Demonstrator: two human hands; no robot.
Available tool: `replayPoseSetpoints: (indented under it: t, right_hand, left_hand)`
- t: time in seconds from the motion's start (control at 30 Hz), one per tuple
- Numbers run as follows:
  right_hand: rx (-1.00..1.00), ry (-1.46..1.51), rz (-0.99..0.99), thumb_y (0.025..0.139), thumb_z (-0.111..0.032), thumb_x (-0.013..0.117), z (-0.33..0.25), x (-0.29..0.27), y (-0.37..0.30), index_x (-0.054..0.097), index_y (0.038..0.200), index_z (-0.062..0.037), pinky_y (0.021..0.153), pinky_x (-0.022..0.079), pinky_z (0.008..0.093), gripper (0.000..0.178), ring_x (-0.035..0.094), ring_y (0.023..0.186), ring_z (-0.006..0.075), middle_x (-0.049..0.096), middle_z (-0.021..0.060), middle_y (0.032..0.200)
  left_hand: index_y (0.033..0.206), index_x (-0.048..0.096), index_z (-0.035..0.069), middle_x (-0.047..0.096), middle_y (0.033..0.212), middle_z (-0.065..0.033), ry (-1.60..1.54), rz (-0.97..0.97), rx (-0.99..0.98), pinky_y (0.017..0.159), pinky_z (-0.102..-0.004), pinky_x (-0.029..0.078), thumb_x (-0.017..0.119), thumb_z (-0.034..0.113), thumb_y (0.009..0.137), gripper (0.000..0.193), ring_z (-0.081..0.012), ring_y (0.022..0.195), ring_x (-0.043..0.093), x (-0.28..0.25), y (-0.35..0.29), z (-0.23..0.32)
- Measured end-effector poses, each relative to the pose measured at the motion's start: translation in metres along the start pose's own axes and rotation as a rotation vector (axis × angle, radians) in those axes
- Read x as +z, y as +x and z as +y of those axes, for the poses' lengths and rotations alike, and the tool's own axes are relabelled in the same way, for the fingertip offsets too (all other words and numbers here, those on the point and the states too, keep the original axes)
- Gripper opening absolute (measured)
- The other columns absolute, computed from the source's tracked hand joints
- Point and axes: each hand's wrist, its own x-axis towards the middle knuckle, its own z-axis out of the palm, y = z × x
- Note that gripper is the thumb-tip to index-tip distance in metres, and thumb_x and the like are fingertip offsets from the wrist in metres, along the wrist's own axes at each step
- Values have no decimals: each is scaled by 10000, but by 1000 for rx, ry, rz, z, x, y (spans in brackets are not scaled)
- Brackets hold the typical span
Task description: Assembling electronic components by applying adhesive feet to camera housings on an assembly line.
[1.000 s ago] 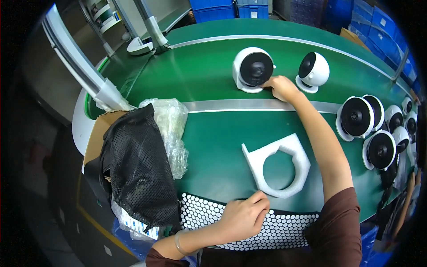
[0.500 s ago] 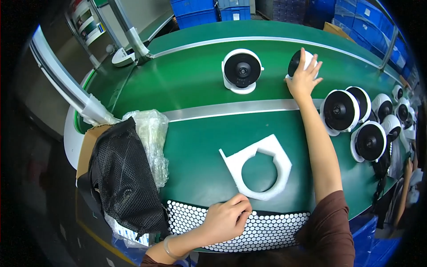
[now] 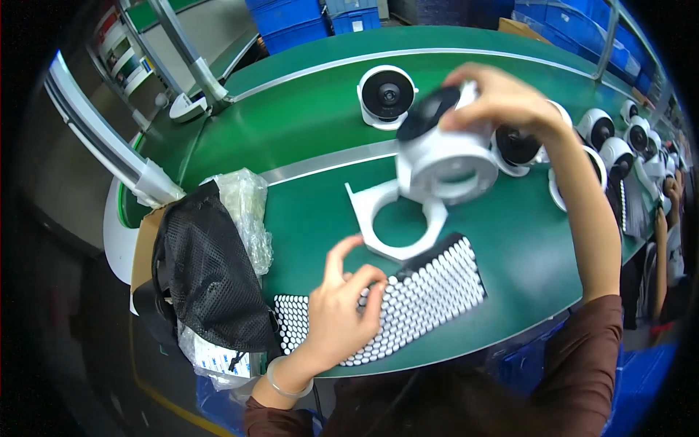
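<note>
My right hand (image 3: 510, 102) grips a white security camera (image 3: 444, 164) with a round black front. The camera is blurred and tilted in the air, its ring-shaped underside showing. Below it on the green table lies a white foam piece (image 3: 362, 222) with a round opening, partly covered by the camera. Low over a sheet of round white pads on black backing (image 3: 429, 295) is my left hand (image 3: 349, 298). Its index finger points forward, while thumb and middle finger are drawn together; what they pinch, if anything, is unclear. Another white camera (image 3: 387, 95) stands upright behind the foam.
Several similar cameras (image 3: 597, 127) crowd the right side. At left are a black mesh bag (image 3: 211, 269) over a cardboard box and clear plastic wrapping (image 3: 244, 211). A metal strip (image 3: 320, 162) crosses the table. Blue crates (image 3: 291, 25) stand beyond; another person's hand (image 3: 673, 188) is far right.
My right hand has lifted the camera from the far right and brought it nearer, over the foam piece. The pad sheet's right end has swung up and away from me. My left index finger has straightened.
</note>
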Motion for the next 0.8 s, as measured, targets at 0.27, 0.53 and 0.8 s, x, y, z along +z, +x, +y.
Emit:
replayPoseSetpoints:
  t: [0.27, 0.53, 0.8]
  right_hand:
    - [136, 233, -510, 601, -529, 651, 0, 71, 4, 630, 965, -12, 573, 531, 362, 632, 615, 788, 251, 615, 161, 920]
    - [-99, 34, -333, 780, -681, 392, 18, 92, 21, 478, 1188, 25, 889, 390, 333, 820, 498, 1080, 270, 515, 215, 1156]
    - [-328, 90, -252, 580, -389, 757, 19, 95, -30, 360, 1312, -58, 954, 358, 343, 897, 469, 1133, 281, 452, 185, 1256]
  left_hand:
    - [767, 622, 117, 371, 1277, -305, -138, -211, -97, 527, -272, 458, 608, 148, 731, 50, -239, 584, 619, 1, 1, 0]
    - [766, 618, 145, 335, 1286, -330, -199, -246, -98, 526, -279, 453, 599, 176, 747, 41, -213, 511, 590, 12, -8, 1]
    - [759, 600, 144, 330, 1293, -324, -210, -220, -111, 543, -307, 463, 588, 166, 764, 26, -239, 479, 586, 15, -15, 0]
